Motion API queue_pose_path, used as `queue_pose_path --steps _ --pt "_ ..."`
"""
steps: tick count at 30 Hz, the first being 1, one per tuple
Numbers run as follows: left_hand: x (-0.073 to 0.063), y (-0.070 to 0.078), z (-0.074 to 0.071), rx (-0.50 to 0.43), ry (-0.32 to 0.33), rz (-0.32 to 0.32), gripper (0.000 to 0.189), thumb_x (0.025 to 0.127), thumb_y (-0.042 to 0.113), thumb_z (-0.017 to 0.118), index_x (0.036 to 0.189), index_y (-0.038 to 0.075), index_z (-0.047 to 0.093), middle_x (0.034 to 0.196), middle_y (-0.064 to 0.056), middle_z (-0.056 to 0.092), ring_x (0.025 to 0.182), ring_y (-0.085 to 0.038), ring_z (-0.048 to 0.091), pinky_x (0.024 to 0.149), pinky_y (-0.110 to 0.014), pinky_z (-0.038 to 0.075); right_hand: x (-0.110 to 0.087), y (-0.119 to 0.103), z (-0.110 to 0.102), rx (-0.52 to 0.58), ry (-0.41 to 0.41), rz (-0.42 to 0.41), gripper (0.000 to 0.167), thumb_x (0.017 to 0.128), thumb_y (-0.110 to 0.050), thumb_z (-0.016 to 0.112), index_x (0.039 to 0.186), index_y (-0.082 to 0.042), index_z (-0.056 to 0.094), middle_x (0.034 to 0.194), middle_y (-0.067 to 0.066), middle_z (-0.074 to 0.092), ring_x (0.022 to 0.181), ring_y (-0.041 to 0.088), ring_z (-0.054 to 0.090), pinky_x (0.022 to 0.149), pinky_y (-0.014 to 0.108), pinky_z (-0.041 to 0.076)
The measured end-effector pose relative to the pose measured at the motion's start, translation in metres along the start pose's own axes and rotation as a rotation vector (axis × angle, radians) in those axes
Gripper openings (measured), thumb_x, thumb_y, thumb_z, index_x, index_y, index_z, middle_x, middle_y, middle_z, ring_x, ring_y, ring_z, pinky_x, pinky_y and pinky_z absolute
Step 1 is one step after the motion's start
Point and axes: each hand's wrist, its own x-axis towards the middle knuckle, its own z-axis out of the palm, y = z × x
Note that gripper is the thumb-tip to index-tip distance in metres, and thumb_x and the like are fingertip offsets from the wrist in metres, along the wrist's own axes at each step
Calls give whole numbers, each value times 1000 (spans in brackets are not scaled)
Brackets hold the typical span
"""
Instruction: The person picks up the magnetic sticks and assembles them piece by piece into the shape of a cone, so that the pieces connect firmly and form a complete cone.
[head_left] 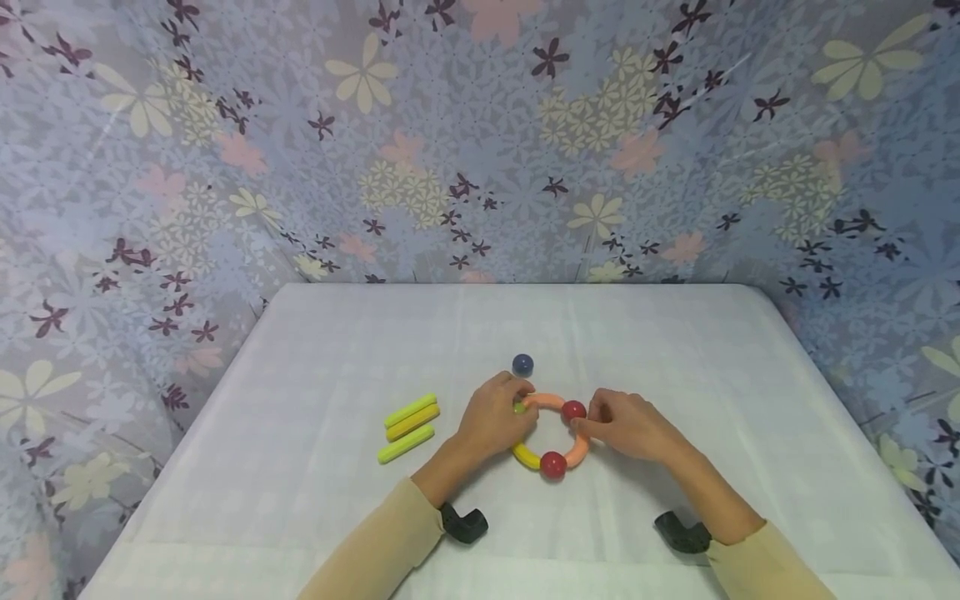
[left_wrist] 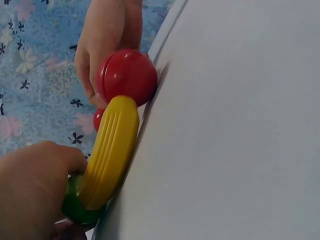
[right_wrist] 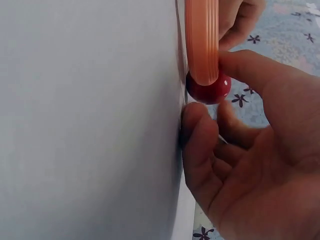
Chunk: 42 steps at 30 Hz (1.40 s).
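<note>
A ring of curved rods and balls lies on the white table in the head view, with orange rods [head_left: 577, 452], a yellow rod [left_wrist: 111, 150], a near red ball [head_left: 553, 465] and a far red ball [head_left: 573, 410]. At the ring's left side my left hand [head_left: 498, 412] pinches a green ball [left_wrist: 80, 202] joined to the yellow rod. On the ring's right, my right hand [head_left: 628, 423] has its thumb over the orange rod beside the far red ball and its curled fingers just outside, round that joint. My left fingers partly hide the ring's left part.
Left of the ring, several straight yellow and yellow-green rods [head_left: 406, 444] lie side by side. A dark blue ball [head_left: 522, 364] sits just beyond my left hand. The white-covered table [head_left: 330, 350] meets a flowered cloth [head_left: 480, 150] behind it.
</note>
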Motion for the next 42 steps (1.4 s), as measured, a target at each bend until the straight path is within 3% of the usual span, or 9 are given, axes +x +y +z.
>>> queue_pose_path --steps 6,8,16,21,25,30,36,42 --pt "3 -6 -8 8 -18 17 28 86 38 64 104 17 70 95 6 59 79 -6 54 68 -21 48 1 1 3 67 19 -117 52 84 -32 73 124 -11 49 98 2 58 74 17 53 60 31 47" --pt "5 -8 -13 4 -25 30 29 87 38 63 106 17 69 95 7 59 79 -6 53 68 -22 48 1 1 4 77 19 -140 53 85 -27 74 130 -16 50 105 0 59 79 18 54 64 31 49" --pt "1 -26 -38 -15 -24 40 21 86 18 60 104 14 70 93 7 60 77 -8 54 68 -22 48 0 5 5 97 -2 -184 36 85 -17 71 120 -22 61 104 -8 61 86 17 55 70 32 49" --pt "-8 -50 -61 -26 -15 3 22 86 15 62 106 14 70 97 4 62 83 -13 58 69 -27 49 1 7 4 103 -18 -196 36 86 -18 71 121 -22 61 107 -8 61 88 16 55 74 33 49" --pt "-13 -75 -81 -35 -65 -42 26 85 17 65 111 14 69 105 2 62 90 -17 59 73 -31 49 2 7 2 99 -26 -202 36 87 -19 71 121 -23 60 108 -8 60 90 15 55 76 34 48" --pt "-19 -99 -106 14 -151 -160 31 83 21 67 114 15 69 109 2 62 92 -19 59 74 -36 50 4 7 0 93 -35 -219 35 86 -20 72 120 -21 60 106 -8 60 89 16 55 75 34 49" --pt "-25 -111 -123 8 -277 -234 29 85 25 70 112 14 69 98 1 64 85 -16 58 71 -34 50 4 9 -1 94 -38 -213 34 86 -23 73 117 -22 61 101 -8 60 87 17 54 73 34 48" --pt "-32 -120 -128 -58 -317 -268 23 86 29 72 105 16 71 90 5 63 79 -14 56 64 -30 48 4 10 0 108 -42 -219 34 85 -25 73 117 -22 61 101 -7 60 86 18 53 72 35 48"
